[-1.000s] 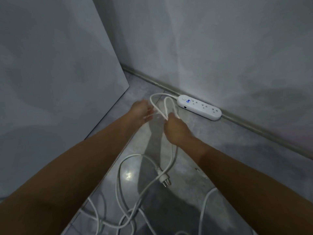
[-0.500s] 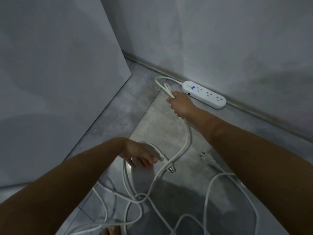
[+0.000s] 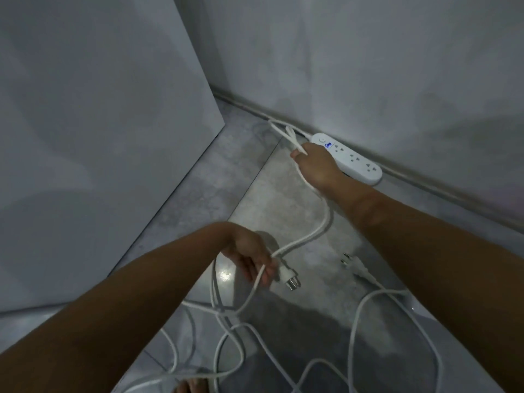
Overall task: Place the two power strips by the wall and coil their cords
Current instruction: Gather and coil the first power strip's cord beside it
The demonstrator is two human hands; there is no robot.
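One power strip (image 3: 347, 158) lies on the floor (image 3: 249, 180) against the far wall (image 3: 368, 66), its long axis along the skirting. The right hand (image 3: 316, 165), just left of its switch end, is clenched on a folded loop of its white cord (image 3: 317, 231). That cord runs near and left to the left hand (image 3: 249, 258), which grasps it just behind the plug (image 3: 289, 279). For the next loop, I judge the left hand must carry its length far and right to the right hand. A second plug (image 3: 353, 265) lies free to the right, and tangled cord loops (image 3: 226, 336) crowd the near floor and could snag. No second strip is in view.
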